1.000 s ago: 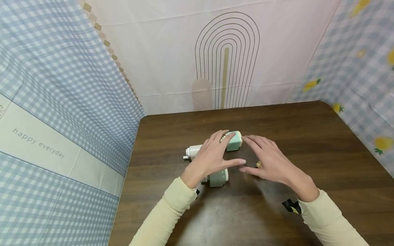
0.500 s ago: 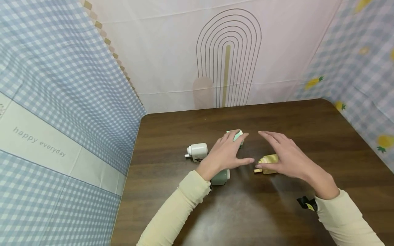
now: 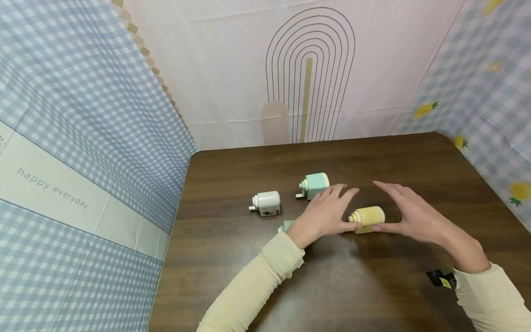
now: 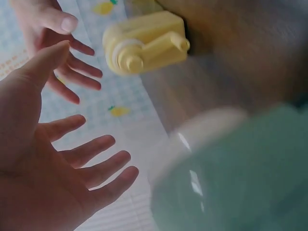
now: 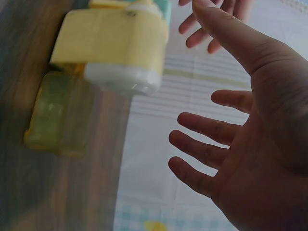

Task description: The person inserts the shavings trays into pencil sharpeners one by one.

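Note:
A yellow crank pencil sharpener (image 3: 369,217) lies on the brown table between the two hands. My left hand (image 3: 325,214) hovers on its left, fingers spread and slightly bent, holding nothing. On its right my right hand (image 3: 423,214) is held the same way, with its thumb close to the sharpener's white end; contact cannot be told. In the left wrist view the yellow sharpener (image 4: 147,43) shows its crank. A translucent yellow box-like piece (image 5: 57,113) appears beside it in the right wrist view.
A white crank sharpener (image 3: 267,203) and a mint one (image 3: 317,184) stand left of and behind the hands. A dark green sharpener (image 3: 286,226) is mostly hidden behind the left forearm. Checked cloth (image 3: 103,115) hangs around the table.
Both hands have moved right, from above the mint and green sharpeners to either side of the yellow one. The white and mint sharpeners have come into fuller view.

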A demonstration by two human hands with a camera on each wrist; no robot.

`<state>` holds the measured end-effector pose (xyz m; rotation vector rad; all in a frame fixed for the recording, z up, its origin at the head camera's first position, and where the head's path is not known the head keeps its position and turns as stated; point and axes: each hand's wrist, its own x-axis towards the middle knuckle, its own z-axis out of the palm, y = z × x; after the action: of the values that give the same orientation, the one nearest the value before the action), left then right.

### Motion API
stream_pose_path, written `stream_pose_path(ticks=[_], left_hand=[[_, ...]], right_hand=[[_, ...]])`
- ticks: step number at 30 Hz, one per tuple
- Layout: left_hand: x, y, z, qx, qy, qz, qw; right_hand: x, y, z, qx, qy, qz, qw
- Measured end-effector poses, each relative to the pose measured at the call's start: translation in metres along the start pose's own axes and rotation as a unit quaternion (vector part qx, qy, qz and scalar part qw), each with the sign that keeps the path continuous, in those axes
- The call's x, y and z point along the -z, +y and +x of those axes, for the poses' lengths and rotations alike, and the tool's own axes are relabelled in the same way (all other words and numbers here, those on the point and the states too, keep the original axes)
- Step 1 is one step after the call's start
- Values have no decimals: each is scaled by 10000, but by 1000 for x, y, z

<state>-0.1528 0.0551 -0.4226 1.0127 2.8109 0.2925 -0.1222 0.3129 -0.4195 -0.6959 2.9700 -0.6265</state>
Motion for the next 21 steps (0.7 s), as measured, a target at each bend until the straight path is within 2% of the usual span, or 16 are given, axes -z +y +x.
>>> stream_pose_path(ticks=[5, 9, 14, 21], left_hand=[[-7, 22, 12, 66, -298, 169, 9994], [-17, 35, 21, 159, -442, 71, 9989], [-33, 44, 28, 247, -487, -51, 9985], [-49, 50, 37, 318, -474, -90, 9983]], right_hand=[[2, 15, -6, -160, -156, 82, 9997], [1, 27, -11, -317, -375, 23, 9988], [-8, 42, -19, -510, -706, 26, 9962], [-20, 59, -22, -650, -780, 14, 9948]])
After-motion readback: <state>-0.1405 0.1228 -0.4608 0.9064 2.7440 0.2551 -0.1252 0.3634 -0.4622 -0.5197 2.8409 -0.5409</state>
